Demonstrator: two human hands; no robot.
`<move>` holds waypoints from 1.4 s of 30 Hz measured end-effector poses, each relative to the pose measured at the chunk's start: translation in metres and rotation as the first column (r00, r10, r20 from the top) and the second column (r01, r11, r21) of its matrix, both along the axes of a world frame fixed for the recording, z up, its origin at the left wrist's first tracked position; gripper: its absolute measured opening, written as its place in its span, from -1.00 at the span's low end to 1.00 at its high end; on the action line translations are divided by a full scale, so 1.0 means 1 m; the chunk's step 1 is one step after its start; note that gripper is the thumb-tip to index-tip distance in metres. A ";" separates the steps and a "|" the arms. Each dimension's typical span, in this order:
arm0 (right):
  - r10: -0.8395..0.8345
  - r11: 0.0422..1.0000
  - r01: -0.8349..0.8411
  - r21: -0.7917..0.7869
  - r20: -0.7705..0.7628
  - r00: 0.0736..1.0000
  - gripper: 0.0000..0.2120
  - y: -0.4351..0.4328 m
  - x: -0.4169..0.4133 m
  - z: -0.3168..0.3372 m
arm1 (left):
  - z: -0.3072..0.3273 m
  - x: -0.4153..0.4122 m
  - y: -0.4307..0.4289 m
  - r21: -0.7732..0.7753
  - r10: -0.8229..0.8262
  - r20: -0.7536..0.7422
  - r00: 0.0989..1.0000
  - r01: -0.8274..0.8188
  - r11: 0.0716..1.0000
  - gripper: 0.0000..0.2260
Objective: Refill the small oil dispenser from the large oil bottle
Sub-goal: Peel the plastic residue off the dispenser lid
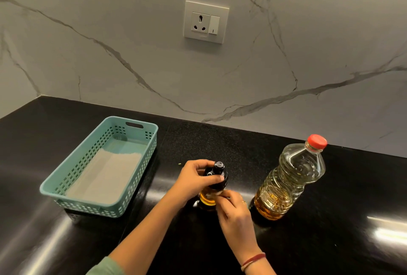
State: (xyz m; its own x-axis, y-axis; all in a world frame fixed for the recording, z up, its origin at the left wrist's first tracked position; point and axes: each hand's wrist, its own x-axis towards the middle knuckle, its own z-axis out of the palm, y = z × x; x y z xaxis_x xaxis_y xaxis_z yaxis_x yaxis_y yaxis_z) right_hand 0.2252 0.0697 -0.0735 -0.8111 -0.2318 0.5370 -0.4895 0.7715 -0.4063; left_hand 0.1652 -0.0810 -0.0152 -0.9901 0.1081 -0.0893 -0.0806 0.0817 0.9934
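The small oil dispenser (pixel 208 197) stands on the black counter, a glass body with amber oil and a black pump top (pixel 218 172). My left hand (pixel 193 181) grips the black top, fingers curled round it. My right hand (pixel 233 208) holds the glass body low on its right side. The large oil bottle (pixel 288 180) stands upright to the right, clear plastic with a red cap (pixel 317 142) screwed on, amber oil in its lower part. It is apart from both hands.
A teal perforated plastic basket (pixel 72 178) sits on the left of the black counter (pixel 220 140), with a pale liner inside. A marble wall with a socket and switch (pixel 206 21) rises behind.
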 end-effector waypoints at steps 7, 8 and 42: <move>-0.056 0.998 0.048 0.042 0.212 0.976 -0.82 -0.009 0.001 -0.025 | 0.002 -0.007 -0.006 -0.051 -0.048 0.093 0.995 0.053 0.997 -0.67; -0.059 0.998 0.057 0.016 0.211 0.976 -0.83 -0.008 0.001 -0.022 | 0.002 -0.007 -0.005 -0.041 -0.047 0.095 0.994 0.052 0.998 -0.68; -0.096 0.832 0.251 -0.494 0.318 0.943 -0.75 0.000 -0.017 0.043 | -0.010 -0.011 -0.010 -0.037 -0.087 0.029 0.996 0.088 0.995 -0.65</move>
